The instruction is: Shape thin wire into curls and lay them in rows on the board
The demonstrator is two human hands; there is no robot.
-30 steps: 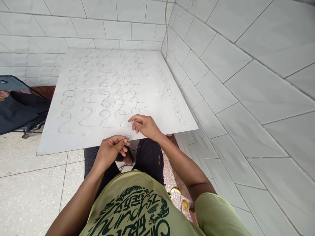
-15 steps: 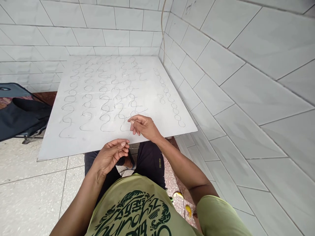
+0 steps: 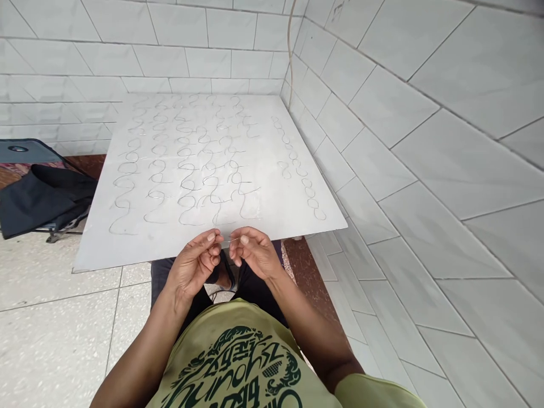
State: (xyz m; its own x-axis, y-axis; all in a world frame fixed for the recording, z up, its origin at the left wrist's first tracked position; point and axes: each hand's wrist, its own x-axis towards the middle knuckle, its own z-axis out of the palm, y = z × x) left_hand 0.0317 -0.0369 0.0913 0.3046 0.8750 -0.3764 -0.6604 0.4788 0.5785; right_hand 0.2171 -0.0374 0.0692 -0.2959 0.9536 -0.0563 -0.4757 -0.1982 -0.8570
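Observation:
My left hand is closed in a pinch, thumb against fingertips, on a thin piece of wire. The wire is short and runs across the small gap to my right hand, whose thumb and forefinger are closed at its other end. Both hands hover just off the near edge of a white board, above my lap. Many thin, S-shaped and looped wire pieces lie in rows on the board. A chain of small wire loops runs along its right side.
White tiled walls meet in a corner behind and right of the board. A cable hangs down that corner. On the left, a dark cloth lies over a folding chair. Speckled floor shows below.
My right hand has come down from over the board to the wire's free end, close to my left hand. My left hand has kept its pinch and risen slightly. The view has shifted a little.

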